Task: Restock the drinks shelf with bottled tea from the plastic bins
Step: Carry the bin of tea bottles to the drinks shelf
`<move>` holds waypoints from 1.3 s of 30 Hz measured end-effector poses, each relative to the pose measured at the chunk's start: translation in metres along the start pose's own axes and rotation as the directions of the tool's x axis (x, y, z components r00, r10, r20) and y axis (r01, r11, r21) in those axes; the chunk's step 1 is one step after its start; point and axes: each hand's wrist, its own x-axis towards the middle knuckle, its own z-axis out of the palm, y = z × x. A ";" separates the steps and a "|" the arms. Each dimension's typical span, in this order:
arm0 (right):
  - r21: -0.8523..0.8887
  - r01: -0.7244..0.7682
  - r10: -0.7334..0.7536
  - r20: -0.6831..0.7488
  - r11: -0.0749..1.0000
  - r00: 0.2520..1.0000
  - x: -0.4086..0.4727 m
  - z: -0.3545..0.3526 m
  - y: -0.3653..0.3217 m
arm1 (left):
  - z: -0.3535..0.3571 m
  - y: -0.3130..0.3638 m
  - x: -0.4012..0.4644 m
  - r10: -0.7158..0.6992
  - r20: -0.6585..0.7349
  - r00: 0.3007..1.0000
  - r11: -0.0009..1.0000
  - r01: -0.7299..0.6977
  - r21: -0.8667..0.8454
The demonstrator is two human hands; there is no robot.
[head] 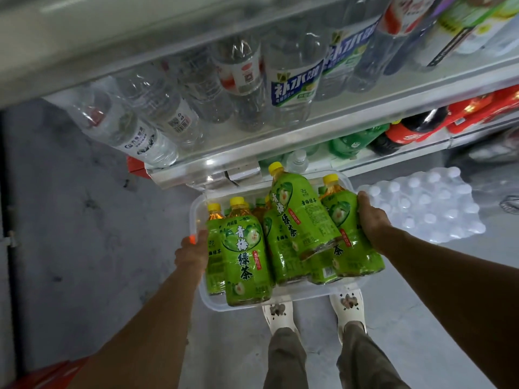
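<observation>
I saw my left hand [192,251] and right hand [372,217], each grip pressed around green-labelled, yellow-capped tea bottles [247,254] above the clear bin [309,294], below the shelf [280,161].

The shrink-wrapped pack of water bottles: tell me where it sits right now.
In the head view, the shrink-wrapped pack of water bottles lies on the floor at right, below the lower shelf edge, just beyond the right hand and the clear bin of green tea.

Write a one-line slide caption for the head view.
Both hands, left and right, hold a clear bin of green tea bottles below the drinks shelf.
</observation>
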 end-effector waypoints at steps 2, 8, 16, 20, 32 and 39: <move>-0.063 0.062 -0.064 -0.035 0.996 0.997 -0.008 -0.002 -0.004 | -0.003 0.007 -0.017 0.166 -0.050 0.985 0.977 -0.157 0.146; -0.257 0.174 -0.160 0.074 0.950 0.984 -0.060 -0.024 -0.021 | -0.015 0.039 -0.080 0.383 0.102 0.918 0.869 -0.396 0.296; -0.539 0.508 -0.478 0.208 0.672 0.853 -0.198 -0.109 -0.054 | -0.057 0.097 -0.207 0.652 0.284 0.702 0.646 -0.712 0.275; -0.608 0.582 -0.672 0.105 0.540 0.733 -0.275 -0.177 -0.038 | -0.067 0.120 -0.294 0.788 0.330 0.521 0.474 -0.854 0.216; -0.562 0.502 -0.733 -0.632 0.657 0.251 -0.438 -0.403 0.123 | -0.022 0.161 -0.614 0.915 0.246 -0.321 -0.369 -0.911 0.185; -0.489 0.361 -0.541 -0.839 0.794 0.053 -0.463 -0.548 0.274 | 0.116 0.152 -0.778 0.786 0.255 -0.563 -0.596 -0.799 0.074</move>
